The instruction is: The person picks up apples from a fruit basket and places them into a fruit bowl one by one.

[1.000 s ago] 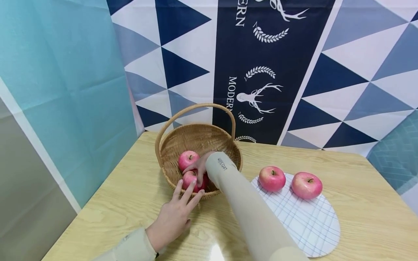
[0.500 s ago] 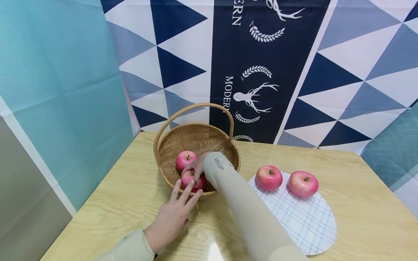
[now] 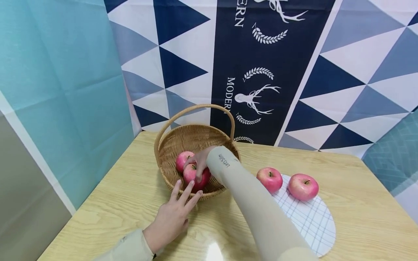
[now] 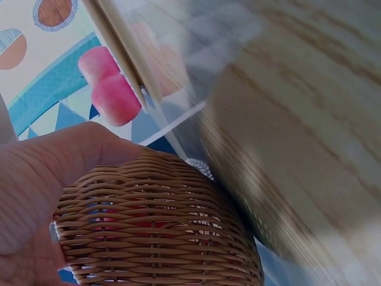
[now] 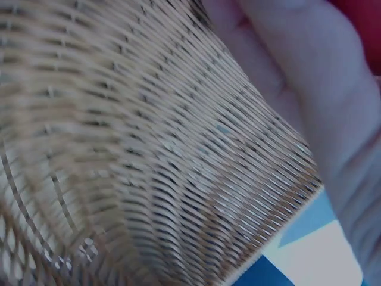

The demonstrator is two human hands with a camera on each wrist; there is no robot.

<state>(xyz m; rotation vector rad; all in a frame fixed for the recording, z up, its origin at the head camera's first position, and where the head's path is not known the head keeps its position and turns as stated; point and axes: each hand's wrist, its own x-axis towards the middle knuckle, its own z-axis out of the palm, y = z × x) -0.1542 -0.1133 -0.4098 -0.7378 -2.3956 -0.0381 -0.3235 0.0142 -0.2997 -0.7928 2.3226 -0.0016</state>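
Note:
In the head view, my right hand [image 3: 202, 162] reaches into a wicker basket [image 3: 196, 134] and grips a red-pink apple [image 3: 189, 175], fingers over its top and side. Another apple [image 3: 183, 159] lies behind it on the left inside the basket. My left hand [image 3: 171, 217] holds the basket's front rim, fingers spread over the edge. The left wrist view shows its thumb [image 4: 89, 146] against the outer wicker wall [image 4: 161, 232]. In the right wrist view, part of my right hand [image 5: 315, 77] covers most of the red apple [image 5: 366, 27], with the basket's woven inside [image 5: 178, 131] beside it.
Two more apples [image 3: 269, 179] [image 3: 303, 186] sit right of the basket on an oval white checked mat [image 3: 310, 221]. The basket's tall arched handle [image 3: 196, 106] stands above my right hand. A patterned cloth [image 3: 254, 65] hangs behind the wooden table [image 3: 107, 203].
My right hand has lifted the front apple slightly and shifted it a little to the right inside the basket. My left hand stays on the rim.

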